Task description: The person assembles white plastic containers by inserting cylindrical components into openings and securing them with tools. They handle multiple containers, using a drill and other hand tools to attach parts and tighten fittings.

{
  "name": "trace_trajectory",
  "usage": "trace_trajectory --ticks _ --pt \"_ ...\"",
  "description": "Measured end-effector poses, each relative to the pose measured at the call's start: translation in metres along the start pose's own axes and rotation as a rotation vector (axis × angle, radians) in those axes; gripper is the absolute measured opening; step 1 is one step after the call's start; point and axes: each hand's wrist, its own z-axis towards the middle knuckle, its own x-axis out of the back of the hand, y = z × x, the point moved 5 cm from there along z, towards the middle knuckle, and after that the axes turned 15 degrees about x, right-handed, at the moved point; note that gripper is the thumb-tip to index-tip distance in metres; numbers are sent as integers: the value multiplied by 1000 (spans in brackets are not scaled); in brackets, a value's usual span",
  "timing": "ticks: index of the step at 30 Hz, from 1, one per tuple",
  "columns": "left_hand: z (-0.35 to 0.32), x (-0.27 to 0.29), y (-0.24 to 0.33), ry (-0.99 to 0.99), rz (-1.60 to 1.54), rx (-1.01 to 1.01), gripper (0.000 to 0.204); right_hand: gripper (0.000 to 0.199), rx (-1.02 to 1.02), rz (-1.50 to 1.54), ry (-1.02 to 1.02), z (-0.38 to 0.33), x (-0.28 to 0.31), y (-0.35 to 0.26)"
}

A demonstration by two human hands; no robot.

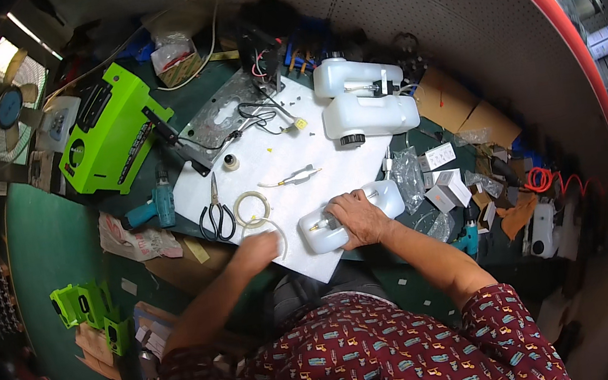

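White sheet, milky translucent tank, rounded corners, right hand holding it

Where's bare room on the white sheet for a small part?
On the white sheet, right of the short tube, between the paired white tanks and the lower tank under the right hand. A smaller patch lies between the bottle and the tubing coil. Crowded: right of the sheet, white boxes and plastic bags.
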Motion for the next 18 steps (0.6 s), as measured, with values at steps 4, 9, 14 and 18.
trace_trajectory --ticks 4,9,14,18 --pt "-97 43 -79 182 -95 195 14 85 -27 34 -58 7 1 3" --pt "-88 44 -50 395 93 259 18 89 -28 18 -46 2 5 2" --pt "-33 -7 32 290 13 132 33 100 -18 43 -37 2 3 1" --pt "-11 -29 31 138 191 80 30 108 -40 62 -63 -2 5 1"
